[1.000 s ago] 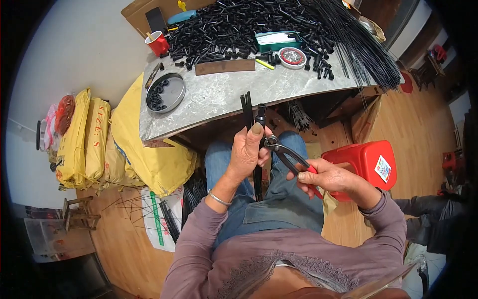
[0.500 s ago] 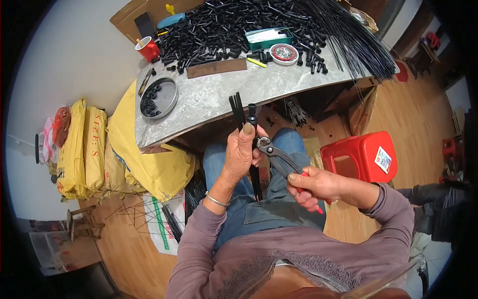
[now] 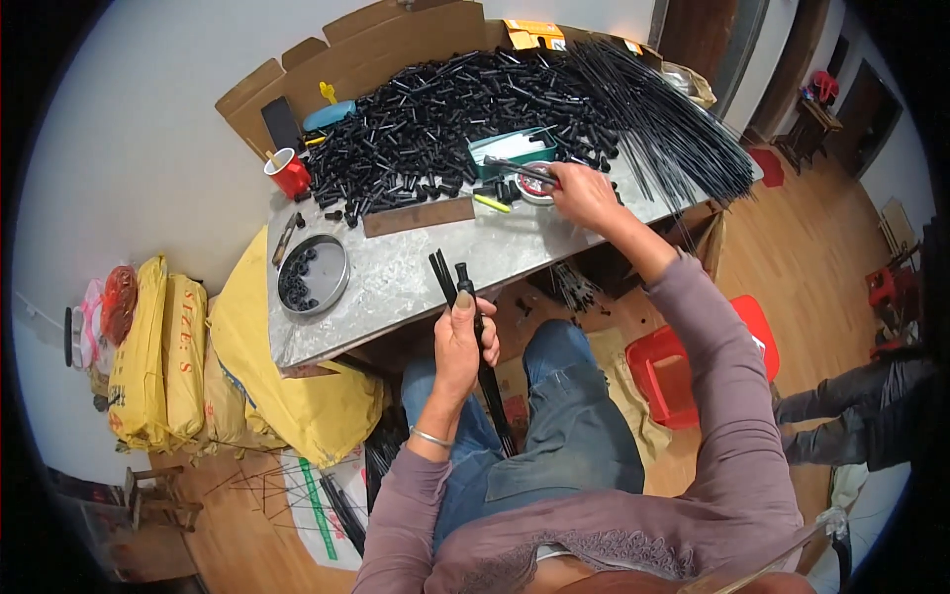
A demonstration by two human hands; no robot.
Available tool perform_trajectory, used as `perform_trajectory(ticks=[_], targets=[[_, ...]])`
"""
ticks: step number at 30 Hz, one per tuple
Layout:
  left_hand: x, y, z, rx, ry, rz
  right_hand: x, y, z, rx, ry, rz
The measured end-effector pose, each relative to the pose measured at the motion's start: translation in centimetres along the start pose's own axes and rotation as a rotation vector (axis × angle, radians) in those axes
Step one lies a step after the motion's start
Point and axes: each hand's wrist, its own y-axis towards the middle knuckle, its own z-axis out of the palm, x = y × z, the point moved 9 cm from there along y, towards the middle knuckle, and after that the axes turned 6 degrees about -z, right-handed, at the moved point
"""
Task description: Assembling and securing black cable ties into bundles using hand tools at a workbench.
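Note:
My left hand [image 3: 455, 351] is closed round several thin black rods [image 3: 441, 272] and a black tubular fitting [image 3: 463, 279], held upright above my lap. The rods' lower ends hang down between my knees. Over the tabletop, my right hand [image 3: 586, 198] grips pliers [image 3: 522, 172] whose jaws point left. The pliers pass above a round tin [image 3: 535, 195] with a red ring inside and reach toward a teal box [image 3: 540, 155] of white sticks. My fingers partly hide the handles.
A heap of black tubular fittings [image 3: 426, 114] covers the back of the grey table [image 3: 396, 267], beside long black rods [image 3: 683, 129]. At left stand a round metal tray [image 3: 341, 282] and a red cup [image 3: 289, 178]. A red stool [image 3: 658, 376] is on the right, yellow sacks [image 3: 188, 346] left.
My right hand has carried the pliers from beside the left hand up and forward over the table. The left hand keeps the rods and fitting, slightly lower in the picture as the view shifted.

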Motion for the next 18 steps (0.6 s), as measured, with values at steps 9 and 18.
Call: perform_trajectory(ticks=[9, 18], targets=[[0.2, 1.2, -1.0, 0.0, -0.022, -0.025, -2.0, 5.6, 4.7, 0.118, -0.123, -0.015], [0.1, 1.7, -1.7, -0.004, -0.037, -0.026, -2.0, 6.0, 4.7, 0.214, -0.101, 0.057]])
